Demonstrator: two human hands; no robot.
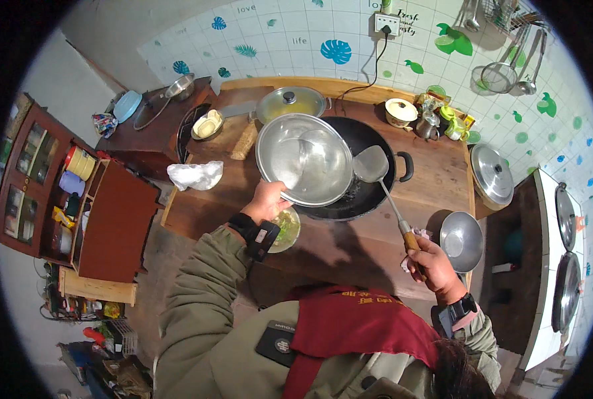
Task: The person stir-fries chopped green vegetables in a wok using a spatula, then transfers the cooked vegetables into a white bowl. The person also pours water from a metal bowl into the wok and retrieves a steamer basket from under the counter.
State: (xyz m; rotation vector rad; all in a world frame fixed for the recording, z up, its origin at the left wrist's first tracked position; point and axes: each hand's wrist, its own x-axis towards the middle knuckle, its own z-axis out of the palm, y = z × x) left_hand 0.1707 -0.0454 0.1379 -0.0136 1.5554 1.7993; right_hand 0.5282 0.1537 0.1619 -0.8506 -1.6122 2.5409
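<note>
My left hand [266, 202] grips the near rim of a shiny metal basin [304, 159], which is held over the left part of a black wok [359, 199]. In my right hand [433, 267] is the wooden handle of a metal wok spatula [371, 164]. Its blade is over the wok beside the basin's right rim; whether it touches either cannot be told. The basin hides much of the wok's inside, and no food shows in the basin. Under my left wrist, partly covered, a bowl [287, 232] of food with chopped greens rests on the wooden table [431, 174].
Behind the basin stands a pot with a glass lid [291, 102]. A cleaver [239, 108] and a bowl of pale pieces [207, 124] are at left, near a white plastic bag [195, 175]. An enamel pot [401, 112] stands at the back right; an empty metal bowl [461, 242] sits at the right edge.
</note>
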